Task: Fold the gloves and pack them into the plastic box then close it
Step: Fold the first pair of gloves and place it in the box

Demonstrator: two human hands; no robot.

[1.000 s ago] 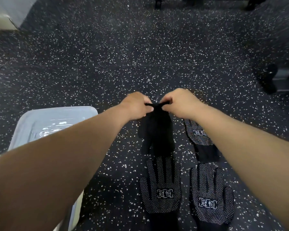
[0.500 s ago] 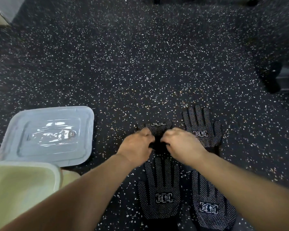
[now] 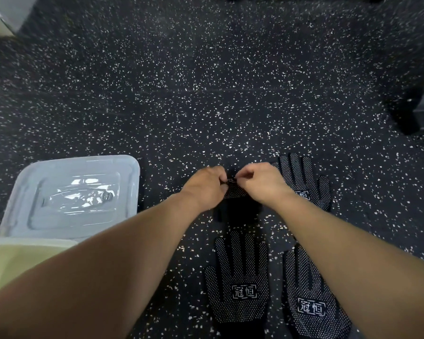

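Both hands worked at the centre of the dark speckled rubber floor [image 3: 206, 94]. The left hand [image 3: 207, 183] and the right hand [image 3: 262, 182] each pinched the far edge of a black knitted glove with white grip dots [image 3: 235, 192], which lay folded on the floor between them; each grip was narrow, fingers curled onto the fabric. A second black dotted glove [image 3: 311, 182] lay flat just beside the right hand, fingers pointing away. Two more black dotted gloves [image 3: 238, 277] [image 3: 313, 297] lay flat side by side nearer the person, printed labels facing up. The translucent grey plastic lid [image 3: 69, 192] rested on the floor to the left, well apart from the gloves. The pale plastic box [image 3: 15, 255] sat at the lower left, its rim touching the lid's near edge and partly hidden by the left forearm.
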